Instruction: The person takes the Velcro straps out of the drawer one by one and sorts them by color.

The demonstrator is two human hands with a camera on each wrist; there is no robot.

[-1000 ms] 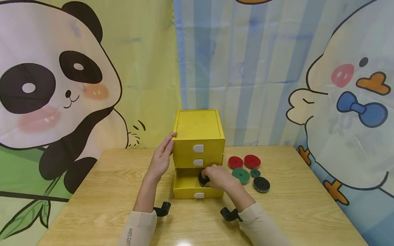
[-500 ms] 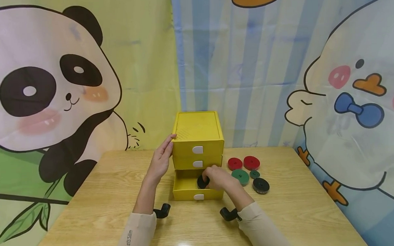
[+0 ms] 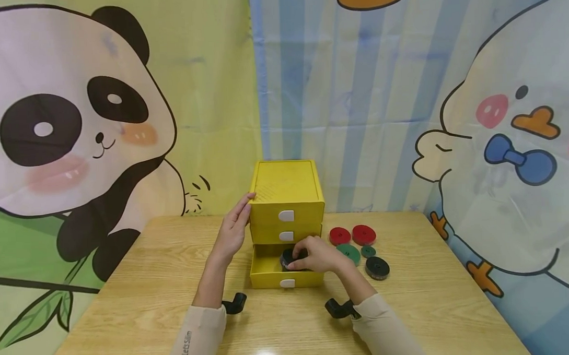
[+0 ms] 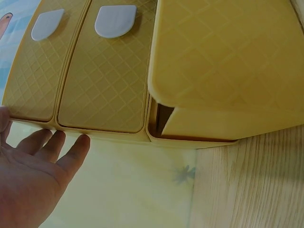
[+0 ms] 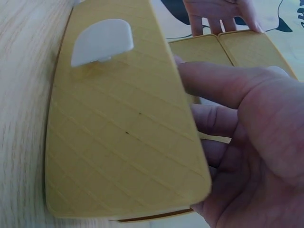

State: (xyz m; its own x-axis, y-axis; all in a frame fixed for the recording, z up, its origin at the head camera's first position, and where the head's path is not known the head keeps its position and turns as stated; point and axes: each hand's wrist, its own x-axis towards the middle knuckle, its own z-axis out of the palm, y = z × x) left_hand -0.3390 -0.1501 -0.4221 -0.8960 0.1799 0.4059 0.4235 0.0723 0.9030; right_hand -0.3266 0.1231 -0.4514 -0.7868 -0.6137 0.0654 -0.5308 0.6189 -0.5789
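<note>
A yellow drawer unit [image 3: 287,182] with white tabs stands on the table, its bottom drawer [image 3: 264,277] pulled out. My left hand [image 3: 231,234] rests against the unit's left side with straight fingers; in the left wrist view, the fingertips touch the side edge beside the two upper drawers. My right hand [image 3: 317,254] reaches into the open drawer, thumb and fingers curled around a black disc-shaped roll [image 3: 285,259]. Part of the roll is hidden by the fingers. In the right wrist view, the drawer front [image 5: 128,123] hides the roll and the fingertips.
Right of the unit lie two red rolls [image 3: 364,235], a large green roll [image 3: 349,253], a small green roll [image 3: 368,252] and a black roll [image 3: 377,268]. Behind the wooden table [image 3: 152,286] hangs a cartoon-printed curtain [image 3: 216,96].
My right hand has shifted slightly right, its thumb and fingers spread wider, and the black roll now shows a little further left in the drawer. The left hand stays put.
</note>
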